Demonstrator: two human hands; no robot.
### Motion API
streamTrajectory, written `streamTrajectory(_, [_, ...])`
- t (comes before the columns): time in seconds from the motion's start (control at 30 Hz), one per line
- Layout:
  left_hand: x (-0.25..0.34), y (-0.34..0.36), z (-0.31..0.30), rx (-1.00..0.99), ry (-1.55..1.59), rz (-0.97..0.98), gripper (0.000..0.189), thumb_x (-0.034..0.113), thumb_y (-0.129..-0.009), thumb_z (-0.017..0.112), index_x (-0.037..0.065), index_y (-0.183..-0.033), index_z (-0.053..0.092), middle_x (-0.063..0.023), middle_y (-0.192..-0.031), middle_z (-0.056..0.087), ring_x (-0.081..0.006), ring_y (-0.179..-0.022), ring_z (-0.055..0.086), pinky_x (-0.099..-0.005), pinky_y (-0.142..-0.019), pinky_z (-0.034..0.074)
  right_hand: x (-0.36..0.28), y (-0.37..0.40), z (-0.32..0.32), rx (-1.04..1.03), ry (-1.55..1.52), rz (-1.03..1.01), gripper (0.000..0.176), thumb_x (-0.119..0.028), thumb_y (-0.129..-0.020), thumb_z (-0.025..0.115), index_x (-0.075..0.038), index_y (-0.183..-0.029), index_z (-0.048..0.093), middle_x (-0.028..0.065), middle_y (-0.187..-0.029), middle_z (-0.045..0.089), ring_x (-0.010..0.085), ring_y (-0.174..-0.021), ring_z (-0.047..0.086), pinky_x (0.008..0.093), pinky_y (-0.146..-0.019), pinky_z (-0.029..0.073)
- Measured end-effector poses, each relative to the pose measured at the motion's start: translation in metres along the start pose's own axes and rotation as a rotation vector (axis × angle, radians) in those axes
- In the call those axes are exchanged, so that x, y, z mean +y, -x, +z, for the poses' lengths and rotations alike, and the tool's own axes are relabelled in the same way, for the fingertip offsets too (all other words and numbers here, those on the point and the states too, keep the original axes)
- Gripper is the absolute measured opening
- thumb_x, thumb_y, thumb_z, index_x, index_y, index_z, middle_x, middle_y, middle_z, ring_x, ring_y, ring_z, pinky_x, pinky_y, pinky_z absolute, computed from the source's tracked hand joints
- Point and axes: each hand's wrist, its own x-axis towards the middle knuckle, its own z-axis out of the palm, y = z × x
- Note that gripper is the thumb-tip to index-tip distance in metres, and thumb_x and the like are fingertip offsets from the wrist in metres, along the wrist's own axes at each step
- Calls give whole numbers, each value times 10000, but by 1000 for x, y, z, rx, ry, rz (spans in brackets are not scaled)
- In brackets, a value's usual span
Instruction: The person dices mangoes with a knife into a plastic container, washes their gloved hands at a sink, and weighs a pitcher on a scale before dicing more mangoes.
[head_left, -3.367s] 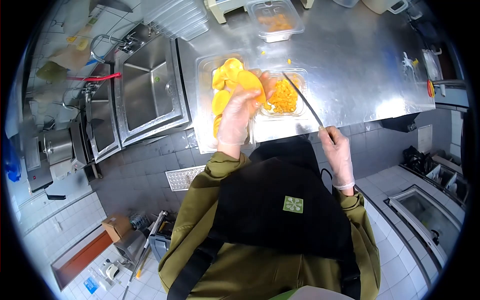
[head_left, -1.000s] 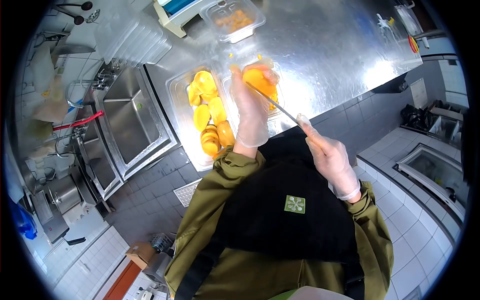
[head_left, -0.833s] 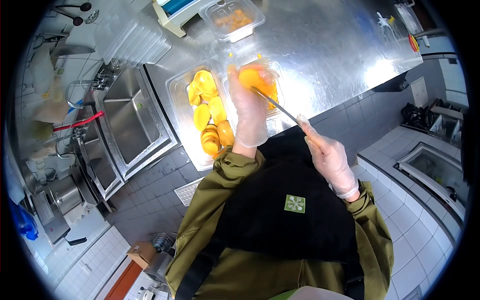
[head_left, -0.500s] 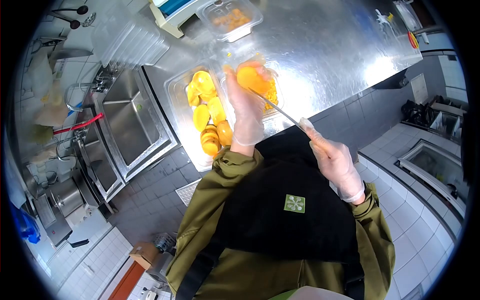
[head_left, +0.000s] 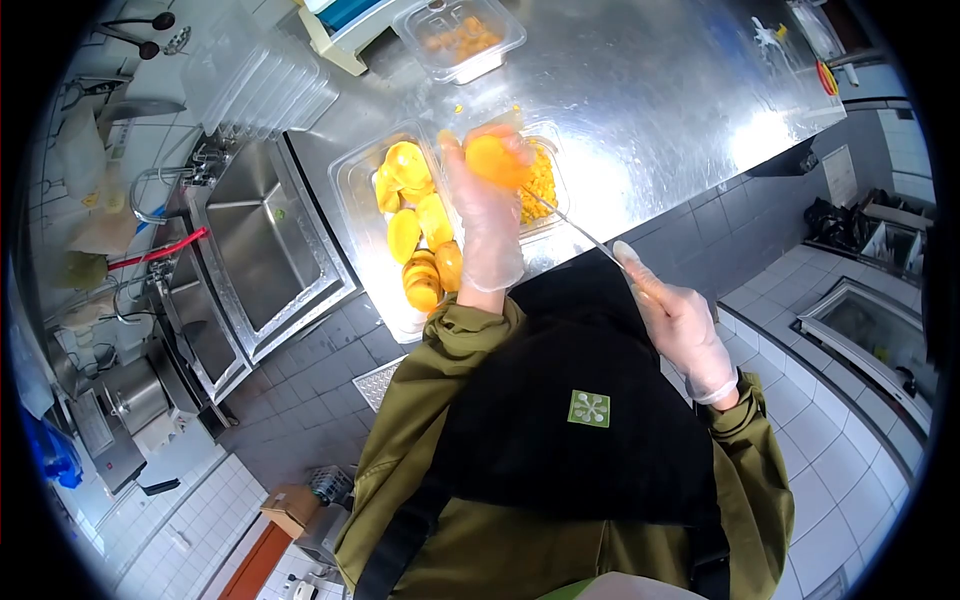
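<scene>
My left hand [head_left: 484, 215], in a clear glove, holds a piece of orange-yellow fruit [head_left: 494, 162], its fingers wrapped round it. Gripped in my gloved right hand [head_left: 678, 325] is a thin knife [head_left: 588, 236], its blade reaching toward the fruit and its tip over a clear container of small diced yellow pieces [head_left: 539, 186]. The tip looks slightly apart from the fruit. Left of my left hand, a long clear tray [head_left: 352, 185] holds several larger peeled yellow fruit pieces [head_left: 403, 235].
A clear container [head_left: 463, 38] with orange pieces stands farther back on the steel table [head_left: 640, 100]. Stacked clear containers [head_left: 262, 85] are at the upper left, above a steel sink [head_left: 265, 240]. A white and blue device [head_left: 350, 25] sits at the top.
The knife and my right hand have moved slightly right and down, away from the fruit. My left hand has shifted a little left, with the fruit tilted differently.
</scene>
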Motion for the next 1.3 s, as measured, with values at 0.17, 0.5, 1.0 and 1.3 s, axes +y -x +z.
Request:
streamTrajectory(0.17, [-4,5,13,19,47,-20,522,428,-938,253,5,-841,542,-95,-707,517,-228,-680,480,-345,-679,421,-17,-11,-5,62,-124,-47,415,-89,-820,569,-211,-1214,528,152,-639,561,322,-572,576,346,-534,466])
streamTrajectory(0.5, [2,7,17,102,-21,110,544,420,-932,225,23,-693,509,-96,-591,462,-223,-589,439,-346,-616,394,-16,-13,12,64,2,13,405,-97,-828,556,-223,-1212,526,145,-588,541,318,-538,560,357,-520,456])
streamTrajectory(1.0, [1,8,27,107,38,4,538,437,-926,250,12,-742,523,-94,-607,478,-225,-616,458,-346,-628,404,-19,-18,10,83,-95,-49,392,-99,-829,552,-204,-1207,529,155,-609,555,327,-553,565,358,-519,456])
streamTrajectory(1.3, [0,-4,0,179,5,62,516,401,-927,229,16,-748,523,-96,-606,481,-215,-607,455,-341,-618,402,-10,-12,12,-7,34,33,413,-100,-831,549,-209,-1227,509,152,-576,538,327,-535,560,361,-504,451])
